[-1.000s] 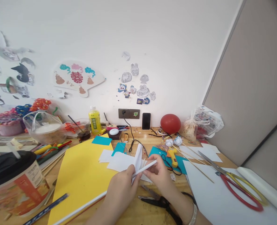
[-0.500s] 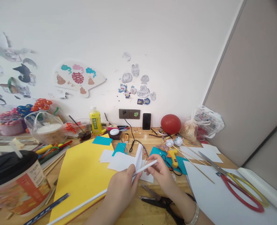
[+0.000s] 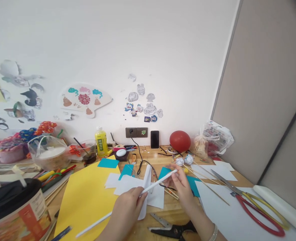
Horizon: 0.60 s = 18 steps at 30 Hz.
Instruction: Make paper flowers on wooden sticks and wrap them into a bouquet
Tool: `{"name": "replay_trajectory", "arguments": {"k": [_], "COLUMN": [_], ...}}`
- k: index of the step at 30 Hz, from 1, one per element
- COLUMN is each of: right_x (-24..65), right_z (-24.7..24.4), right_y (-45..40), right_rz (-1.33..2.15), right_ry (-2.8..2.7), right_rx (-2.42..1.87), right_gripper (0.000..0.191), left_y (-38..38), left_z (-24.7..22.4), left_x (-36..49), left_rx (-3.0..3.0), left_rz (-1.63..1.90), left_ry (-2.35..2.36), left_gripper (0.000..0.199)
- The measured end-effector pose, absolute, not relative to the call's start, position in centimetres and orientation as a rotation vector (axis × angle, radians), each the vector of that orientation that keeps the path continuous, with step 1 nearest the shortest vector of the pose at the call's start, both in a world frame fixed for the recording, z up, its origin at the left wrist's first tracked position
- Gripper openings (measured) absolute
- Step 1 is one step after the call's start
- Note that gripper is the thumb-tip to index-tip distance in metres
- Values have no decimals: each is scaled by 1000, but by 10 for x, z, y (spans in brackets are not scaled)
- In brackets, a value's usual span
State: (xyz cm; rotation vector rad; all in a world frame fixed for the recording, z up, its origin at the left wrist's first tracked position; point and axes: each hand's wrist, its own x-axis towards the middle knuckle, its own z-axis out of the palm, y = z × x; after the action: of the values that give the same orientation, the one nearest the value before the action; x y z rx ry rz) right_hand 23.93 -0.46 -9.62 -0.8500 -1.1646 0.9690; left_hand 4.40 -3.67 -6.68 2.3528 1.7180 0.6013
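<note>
A thin white rod [image 3: 160, 181], like a rolled paper tube, slants across the front of the view. My left hand [image 3: 127, 207] is closed round its middle, and its lower end sticks out over the yellow sheet [image 3: 87, 197]. Near the rod's upper end, my right hand [image 3: 181, 187] pinches it between thumb and fingers. Beneath and between the hands lie white paper pieces [image 3: 129, 184] and a folded white strip [image 3: 147, 172]. Black-handled scissors [image 3: 171, 231] lie open below my right hand.
At the right, large scissors with red and yellow handles [image 3: 260, 214] rest on white sheets [image 3: 213, 204]. Along the back are a yellow bottle [image 3: 101, 142], a phone [image 3: 155, 139] and a red balloon [image 3: 180, 141]. A lidded cup [image 3: 17, 214] stands at the left front.
My right hand has moved right along the rod to its upper end, so more rod shows between my hands. The view has tilted up, and the scene sits lower.
</note>
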Motion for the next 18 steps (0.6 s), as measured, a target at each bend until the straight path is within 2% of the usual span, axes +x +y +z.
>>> {"name": "replay_trajectory", "arguments": {"k": [4,9,18], "right_x": [229,210,229], "right_z": [-98,-105,-93], "right_y": [-7,-11,-5], "right_rz": [1113,1277,1219], "right_ry": [-1219,-1298,-997], "right_rx": [-790,-635,-649], "right_gripper": [48,39,34], "left_y": [-35,-39,-30], "left_z": [-71,-72,-60], "left_x": [45,49,33], "left_rx": [2285,2251,2453], "left_rz": [689,681,762], "left_ry": [1646,1516,1597], "left_gripper": [29,33,30]}}
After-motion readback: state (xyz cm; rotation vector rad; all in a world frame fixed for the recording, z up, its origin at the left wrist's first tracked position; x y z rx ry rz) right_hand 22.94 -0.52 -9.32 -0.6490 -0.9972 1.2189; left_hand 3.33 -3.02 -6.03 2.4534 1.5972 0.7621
